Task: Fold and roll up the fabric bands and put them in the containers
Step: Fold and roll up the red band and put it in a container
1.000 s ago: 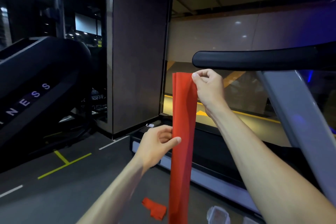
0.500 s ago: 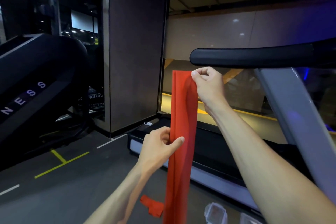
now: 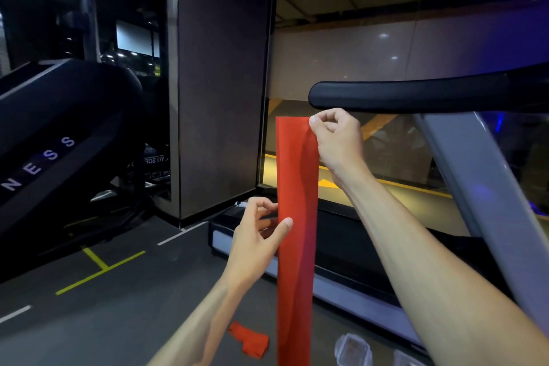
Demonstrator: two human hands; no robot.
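Observation:
A long red fabric band [image 3: 297, 217] hangs straight down in front of me, its lower end running out of view. My right hand [image 3: 335, 140] pinches its top right corner, just under a black treadmill handrail. My left hand [image 3: 258, 235] holds the band's left edge partway down, thumb on the front and fingers behind. A second red band [image 3: 249, 340] lies crumpled on the floor below. Two clear plastic containers [image 3: 353, 349] sit on the floor at the bottom right, partly cut off.
A treadmill with a black handrail [image 3: 416, 95] and grey upright [image 3: 475, 187] stands on my right. A dark exercise machine [image 3: 59, 134] fills the left. A brown pillar [image 3: 219, 83] and a glass wall are ahead. The grey floor has yellow and white lines.
The band now hangs flatter and wider at the top. My left hand has shifted slightly along the left edge; my right hand keeps its pinch on the top corner.

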